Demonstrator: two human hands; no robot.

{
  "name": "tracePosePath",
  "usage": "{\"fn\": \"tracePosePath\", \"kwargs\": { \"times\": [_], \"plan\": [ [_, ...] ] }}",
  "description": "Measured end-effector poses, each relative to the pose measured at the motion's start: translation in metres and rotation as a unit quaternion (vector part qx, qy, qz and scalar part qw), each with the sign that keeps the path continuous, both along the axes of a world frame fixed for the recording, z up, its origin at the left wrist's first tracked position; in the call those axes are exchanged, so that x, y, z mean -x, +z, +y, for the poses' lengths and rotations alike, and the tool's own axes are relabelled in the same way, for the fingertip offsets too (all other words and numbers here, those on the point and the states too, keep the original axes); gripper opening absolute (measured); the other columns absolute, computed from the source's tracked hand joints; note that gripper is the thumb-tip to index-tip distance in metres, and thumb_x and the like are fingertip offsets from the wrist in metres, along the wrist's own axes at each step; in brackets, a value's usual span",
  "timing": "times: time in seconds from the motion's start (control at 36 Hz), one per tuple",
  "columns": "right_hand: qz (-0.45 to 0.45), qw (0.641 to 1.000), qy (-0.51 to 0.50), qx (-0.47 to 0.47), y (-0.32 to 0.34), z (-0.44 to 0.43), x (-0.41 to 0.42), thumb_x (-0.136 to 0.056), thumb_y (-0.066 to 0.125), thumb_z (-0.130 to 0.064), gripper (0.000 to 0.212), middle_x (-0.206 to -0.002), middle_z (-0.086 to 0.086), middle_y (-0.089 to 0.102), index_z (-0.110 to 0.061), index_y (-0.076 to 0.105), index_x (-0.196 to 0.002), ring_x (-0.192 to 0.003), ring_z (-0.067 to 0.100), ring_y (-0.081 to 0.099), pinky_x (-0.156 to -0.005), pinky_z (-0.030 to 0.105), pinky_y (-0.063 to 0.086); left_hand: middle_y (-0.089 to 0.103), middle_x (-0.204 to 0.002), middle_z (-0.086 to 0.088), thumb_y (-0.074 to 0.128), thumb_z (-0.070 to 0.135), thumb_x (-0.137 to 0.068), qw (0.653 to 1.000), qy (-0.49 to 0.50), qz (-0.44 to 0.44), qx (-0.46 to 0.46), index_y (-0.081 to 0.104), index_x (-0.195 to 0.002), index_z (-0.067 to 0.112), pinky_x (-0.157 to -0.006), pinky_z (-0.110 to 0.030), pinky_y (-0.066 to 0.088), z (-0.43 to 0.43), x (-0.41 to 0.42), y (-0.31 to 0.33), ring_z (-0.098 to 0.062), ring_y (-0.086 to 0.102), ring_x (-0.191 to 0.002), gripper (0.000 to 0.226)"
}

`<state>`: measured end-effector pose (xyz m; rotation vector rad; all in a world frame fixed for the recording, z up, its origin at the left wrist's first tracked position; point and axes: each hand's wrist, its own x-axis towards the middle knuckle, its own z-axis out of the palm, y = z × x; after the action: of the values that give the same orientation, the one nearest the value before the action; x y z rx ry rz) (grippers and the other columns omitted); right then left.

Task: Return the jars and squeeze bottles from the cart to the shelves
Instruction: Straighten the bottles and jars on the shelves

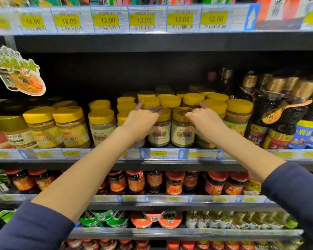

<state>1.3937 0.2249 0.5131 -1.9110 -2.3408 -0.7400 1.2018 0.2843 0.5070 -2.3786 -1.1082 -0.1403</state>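
Two yellow-lidded jars with cream labels stand side by side at the front edge of the middle shelf. My left hand is wrapped over the lid and left side of the left jar. My right hand grips the lid and right side of the right jar. Both jars are upright and appear to rest on the shelf. Behind them stand several more jars with yellow lids. The cart is out of view.
Other yellow-lidded jars fill the shelf to the left. Dark sauce bottles stand at the right. Red-lidded jars line the shelf below. A cardboard promo sign hangs at the upper left. The upper shelf edge carries price tags.
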Motion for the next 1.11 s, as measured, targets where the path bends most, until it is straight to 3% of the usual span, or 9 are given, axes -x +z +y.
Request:
{"fn": "tracePosePath", "kwargs": {
  "times": [0.14,0.33,0.47,0.69,0.86,1.11],
  "plan": [
    [-0.018,1.000,0.003,-0.006,0.001,-0.004,0.000,-0.090,0.052,-0.041,0.045,-0.109,0.008,0.067,-0.012,0.053,-0.125,-0.107,0.023,0.061,-0.118,0.038,0.010,0.022,-0.156,-0.001,0.045,0.044,-0.094,1.000,-0.004,-0.013,0.012,0.023,-0.147,0.016,-0.119,-0.045,0.007,0.003,0.005,-0.002,-0.017,0.025,-0.142,0.063],
    [0.030,0.998,0.038,-0.026,0.008,-0.016,0.002,-0.087,0.049,-0.052,0.060,-0.119,0.010,0.062,-0.015,0.044,-0.134,-0.114,0.027,0.056,-0.117,0.044,0.015,0.027,-0.154,-0.004,0.049,0.052,-0.089,0.997,-0.008,-0.076,0.021,0.025,-0.146,0.014,-0.116,-0.043,0.015,-0.011,0.026,0.007,-0.018,0.029,-0.141,0.073],
    [0.065,0.993,0.093,-0.025,0.012,-0.014,0.018,-0.086,0.056,-0.048,0.063,-0.132,0.009,0.055,-0.016,0.042,-0.137,-0.120,0.028,0.052,-0.115,0.043,0.019,0.034,-0.151,-0.006,0.051,0.048,-0.089,0.996,0.004,-0.087,0.023,0.033,-0.142,0.012,-0.116,-0.044,0.016,-0.022,0.056,0.014,-0.019,0.033,-0.139,0.067],
    [0.100,0.985,0.139,-0.025,0.013,-0.002,0.062,-0.083,0.064,-0.038,0.064,-0.134,0.008,0.053,-0.018,0.041,-0.139,-0.122,0.028,0.050,-0.113,0.042,0.023,0.035,-0.150,-0.005,0.054,0.047,-0.087,0.995,0.022,-0.092,0.017,0.037,-0.139,0.013,-0.116,-0.045,0.016,-0.022,0.109,0.019,-0.019,0.032,-0.139,0.064],
    [0.120,0.984,0.131,-0.026,0.015,0.004,0.101,-0.084,0.063,-0.039,0.063,-0.137,0.007,0.050,-0.018,0.041,-0.139,-0.126,0.026,0.047,-0.114,0.041,0.021,0.029,-0.154,-0.002,0.056,0.044,-0.088,0.998,0.022,-0.059,0.022,0.029,-0.145,0.016,-0.117,-0.043,0.011,-0.011,0.140,0.024,-0.016,0.026,-0.142,0.069],
    [0.110,0.992,0.060,-0.027,0.015,0.004,0.147,-0.086,0.058,-0.044,0.062,-0.137,0.005,0.050,-0.020,0.039,-0.140,-0.121,0.025,0.051,-0.106,0.039,0.034,0.020,-0.157,0.001,0.053,0.046,-0.089,0.998,0.029,0.052,0.038,0.018,-0.148,0.019,-0.119,-0.047,0.005,0.012,0.163,0.029,-0.015,0.019,-0.144,0.074]
  ]
}}
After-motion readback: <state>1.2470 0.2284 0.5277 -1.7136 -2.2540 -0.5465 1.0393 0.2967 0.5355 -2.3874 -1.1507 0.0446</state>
